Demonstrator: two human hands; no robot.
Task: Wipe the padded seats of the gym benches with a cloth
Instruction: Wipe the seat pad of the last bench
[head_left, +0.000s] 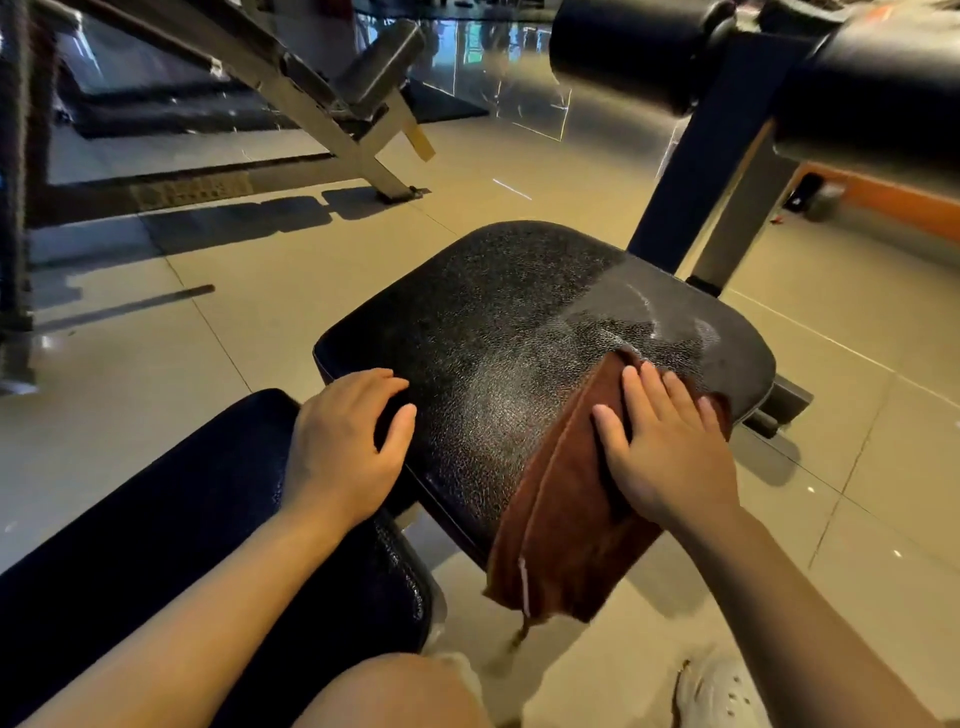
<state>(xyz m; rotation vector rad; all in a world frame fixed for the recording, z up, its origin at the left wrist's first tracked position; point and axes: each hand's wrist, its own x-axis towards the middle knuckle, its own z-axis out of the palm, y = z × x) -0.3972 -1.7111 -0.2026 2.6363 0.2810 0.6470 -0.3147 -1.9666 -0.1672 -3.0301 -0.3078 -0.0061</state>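
A black padded bench seat (498, 312) fills the middle of the view, with a wet sheen across its centre and right side. A brown cloth (561, 499) lies over the seat's near right edge and hangs down past it. My right hand (670, 447) presses flat on the cloth with straight fingers. My left hand (348, 447) rests on the seat's near left corner, fingers loosely bent over the edge. A second black pad (171, 519), the bench's back part, lies lower left under my left forearm.
Black foam rollers (634, 52) on a dark upright post (701, 171) stand behind the seat at the upper right. Another bench with a metal frame (322, 104) stands at the upper left. Beige floor tiles surround the bench. My knee and a white shoe (722, 691) are at the bottom.
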